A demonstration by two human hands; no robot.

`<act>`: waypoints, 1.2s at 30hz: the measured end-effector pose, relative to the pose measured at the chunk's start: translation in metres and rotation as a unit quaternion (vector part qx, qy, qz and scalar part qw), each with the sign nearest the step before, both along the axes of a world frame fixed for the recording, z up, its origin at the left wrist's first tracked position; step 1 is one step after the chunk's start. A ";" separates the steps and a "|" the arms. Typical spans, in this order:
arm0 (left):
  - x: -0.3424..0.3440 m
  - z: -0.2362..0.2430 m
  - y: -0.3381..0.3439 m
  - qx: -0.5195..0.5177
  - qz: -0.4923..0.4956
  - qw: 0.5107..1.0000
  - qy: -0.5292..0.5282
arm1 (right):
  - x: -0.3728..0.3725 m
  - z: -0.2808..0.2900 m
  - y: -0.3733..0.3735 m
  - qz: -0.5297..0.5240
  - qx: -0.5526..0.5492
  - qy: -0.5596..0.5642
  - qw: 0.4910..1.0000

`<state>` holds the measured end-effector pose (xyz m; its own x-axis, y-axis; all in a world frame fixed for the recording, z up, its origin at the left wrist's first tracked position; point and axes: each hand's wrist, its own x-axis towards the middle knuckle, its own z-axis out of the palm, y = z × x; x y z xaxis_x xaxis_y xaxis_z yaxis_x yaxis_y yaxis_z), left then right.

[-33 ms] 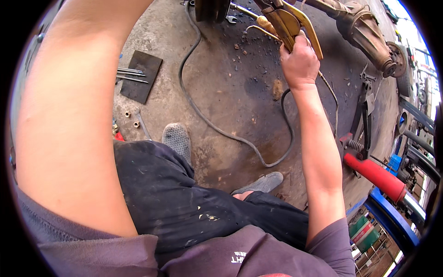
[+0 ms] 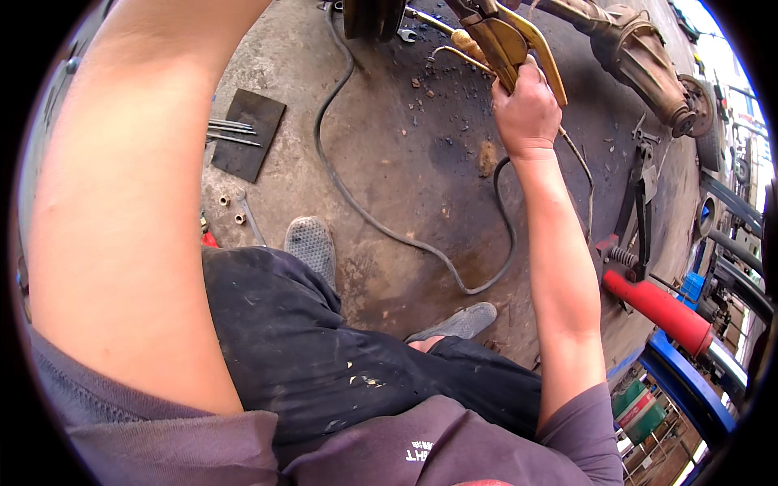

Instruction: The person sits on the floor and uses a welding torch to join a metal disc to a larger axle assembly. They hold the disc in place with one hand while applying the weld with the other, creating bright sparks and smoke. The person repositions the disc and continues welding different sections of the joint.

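Observation:
My right hand is closed around the lower end of a yellow-brown, clamp-like metal tool with a long slot and a curved outer arm. Its exact kind does not show. A black cable loops over the floor and rises behind my right wrist; whether it joins the tool is hidden. My left arm reaches up past the top edge, so my left hand is out of the picture. Beside the held tool is a thin bent metal rod, next to a yellowish handle-like piece.
A rusty axle housing extends across the upper right. On the left floor lie a dark plate with several thin rods, a wrench and two nuts. A red cylinder and blue beam stand at right.

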<state>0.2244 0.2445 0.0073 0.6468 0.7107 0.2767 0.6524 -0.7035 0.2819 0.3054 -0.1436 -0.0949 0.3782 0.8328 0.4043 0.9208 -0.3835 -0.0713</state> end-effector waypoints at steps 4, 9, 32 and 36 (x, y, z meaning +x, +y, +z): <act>-0.010 0.001 -0.009 -0.035 0.058 0.995 -0.077 | -0.004 0.006 0.003 -0.009 -0.028 0.017 0.999; -0.011 0.000 -0.008 -0.028 0.070 0.993 -0.091 | -0.004 0.005 0.003 -0.013 -0.029 0.016 0.999; -0.010 0.006 -0.013 -0.062 0.073 0.995 -0.043 | -0.003 0.005 0.003 -0.007 -0.027 0.015 0.999; -0.008 0.004 -0.012 -0.063 0.079 0.994 -0.044 | -0.002 0.003 0.003 -0.007 -0.028 0.012 1.000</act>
<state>0.2160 0.2323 0.0113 0.5021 0.8337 0.2299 0.7200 -0.5503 0.4229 0.3031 -0.1410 -0.0916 0.3998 0.8481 0.3477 0.9132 -0.4012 -0.0716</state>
